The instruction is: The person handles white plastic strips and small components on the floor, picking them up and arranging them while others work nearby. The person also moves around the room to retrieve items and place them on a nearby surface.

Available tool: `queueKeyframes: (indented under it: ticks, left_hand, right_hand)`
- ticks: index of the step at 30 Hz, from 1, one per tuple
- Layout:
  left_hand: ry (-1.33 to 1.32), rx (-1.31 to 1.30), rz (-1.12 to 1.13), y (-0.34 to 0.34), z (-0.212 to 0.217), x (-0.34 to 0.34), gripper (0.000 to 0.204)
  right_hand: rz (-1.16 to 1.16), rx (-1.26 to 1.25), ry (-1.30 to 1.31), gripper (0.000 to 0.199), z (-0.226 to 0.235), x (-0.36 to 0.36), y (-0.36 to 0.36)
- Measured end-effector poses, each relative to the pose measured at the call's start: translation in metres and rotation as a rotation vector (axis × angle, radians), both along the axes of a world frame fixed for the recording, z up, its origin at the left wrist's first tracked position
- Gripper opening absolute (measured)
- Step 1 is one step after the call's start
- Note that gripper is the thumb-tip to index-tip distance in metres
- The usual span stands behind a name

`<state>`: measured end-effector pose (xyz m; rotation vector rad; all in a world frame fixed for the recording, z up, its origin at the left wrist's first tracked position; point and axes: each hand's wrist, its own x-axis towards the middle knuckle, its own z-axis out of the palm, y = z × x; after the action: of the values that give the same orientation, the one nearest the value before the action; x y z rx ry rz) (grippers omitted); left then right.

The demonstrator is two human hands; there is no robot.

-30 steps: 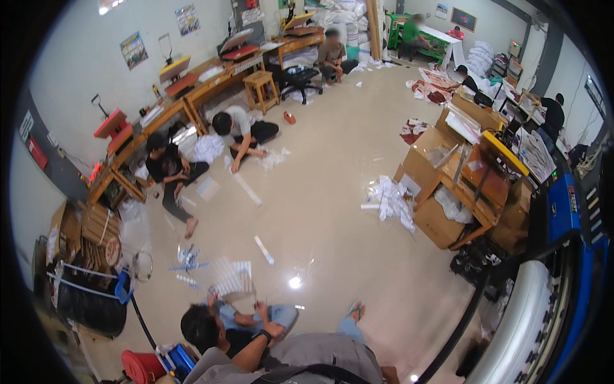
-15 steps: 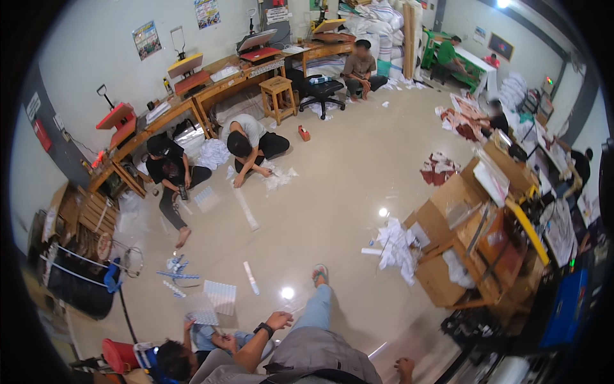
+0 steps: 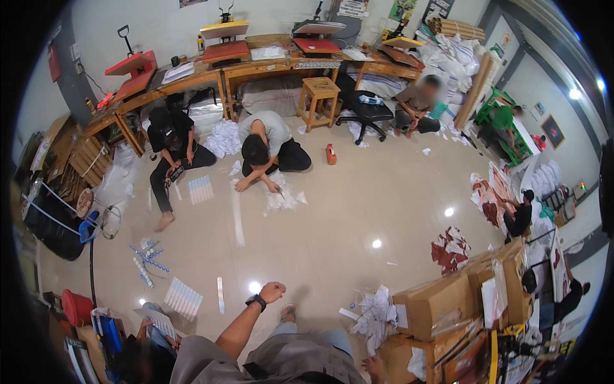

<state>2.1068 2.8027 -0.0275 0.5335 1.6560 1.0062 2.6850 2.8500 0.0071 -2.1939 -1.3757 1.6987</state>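
My left hand, with a dark watch on its wrist, hangs in front of me above the tiled floor. Its fingers curl in loosely, with nothing in them. Low by my right side, my right hand shows partly at the lower edge, fingers loose and apart, holding nothing I can see. It is nearest to a heap of white cloth scraps beside cardboard boxes. My sandalled foot is on the floor below my left hand. Left of that lie a narrow white strip and a printed sheet.
Several people sit on the floor, one trimming white pieces with scissors. Close at my left, a person holds a sheet. Blue-and-white strips, a red tape dispenser and red-white cloth lie about. Heat presses stand on wooden tables.
My view has turned and shifted, so the boxes and the seated people sit elsewhere in it. My left arm has swung further forward, and a different foot is now in front.
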Motion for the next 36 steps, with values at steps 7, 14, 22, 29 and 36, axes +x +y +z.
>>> queueKeyframes:
  ticks: [7,14,22,29,36]
  left_hand:
    - [0.144,-0.144,0.331,0.019,-0.025,-0.094,0.03]
    - [-0.048,-0.696,0.73,-0.059,-0.047,-0.036,0.03]
    - [-0.47,-0.739,0.817,0.057,-0.039,0.055,0.038]
    - [-0.185,-0.314,0.487,0.182,-0.085,-0.028,0.038]
    - [-0.226,-0.313,1.234,0.31,0.012,-0.185,0.039]
  right_hand:
    - [0.528,0.117,-0.12,0.037,-0.032,-0.074,0.217]
    - [0.953,0.342,-0.089,0.034,-0.023,-0.242,0.446]
    - [1.024,0.304,-0.047,0.034,-0.021,-0.406,0.629]
    - [1.362,0.336,-0.254,0.034,-0.032,-0.518,0.745]
    - [1.521,0.392,-0.22,0.033,-0.025,-0.686,0.886]
